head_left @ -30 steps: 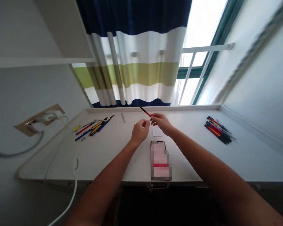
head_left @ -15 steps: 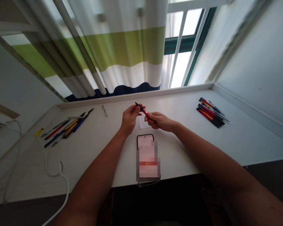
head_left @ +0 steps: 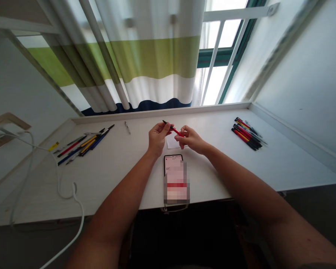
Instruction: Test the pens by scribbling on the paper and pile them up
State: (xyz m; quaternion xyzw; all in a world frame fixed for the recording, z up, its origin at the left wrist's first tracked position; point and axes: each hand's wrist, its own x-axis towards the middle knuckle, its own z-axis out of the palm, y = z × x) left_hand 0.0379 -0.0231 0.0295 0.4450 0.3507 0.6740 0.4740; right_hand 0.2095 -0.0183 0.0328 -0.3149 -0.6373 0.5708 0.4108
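Observation:
A red pen (head_left: 177,131) with a black end is held up over the desk, slanting down to the right. My left hand (head_left: 156,140) pinches its black end, whose tip pokes out past the thumb. At the red end are the curled fingers of my right hand (head_left: 194,141), closed about the barrel. Whatever lies inside the right fingers is hidden. Below the hands, a small white paper (head_left: 172,142) lies on the desk, partly covered by the right hand. Nearer to me is a phone (head_left: 173,160) with a lit, partly blurred-out screen.
Several pens (head_left: 85,145) lie loosely at the left of the white desk (head_left: 123,168), and another pen (head_left: 127,127) lies alone behind them. At the right is a group of red, yellow and black pens (head_left: 246,136). A white cable (head_left: 80,209) hangs over the left front edge.
My right fingers have shifted up along the pen, and the dark end seen below them earlier no longer shows. My left hand still holds the black end. The view has tilted slightly.

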